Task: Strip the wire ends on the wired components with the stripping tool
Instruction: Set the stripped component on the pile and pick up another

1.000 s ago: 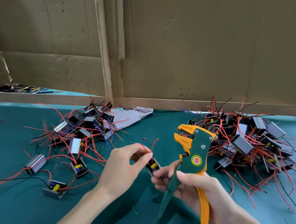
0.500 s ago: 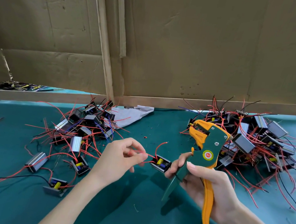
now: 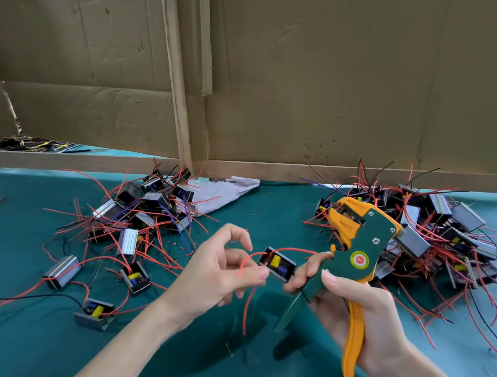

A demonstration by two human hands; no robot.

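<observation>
Red wire of one small black component is pinched in your left hand; your right hand grips the stripping tool by its handles, fingertips steadying the component, which sits between both hands above the green cloth. Wire not yet in the tool, so judged unstripped. Left pile and right pile lie on the cloth; cannot tell which is finished
</observation>
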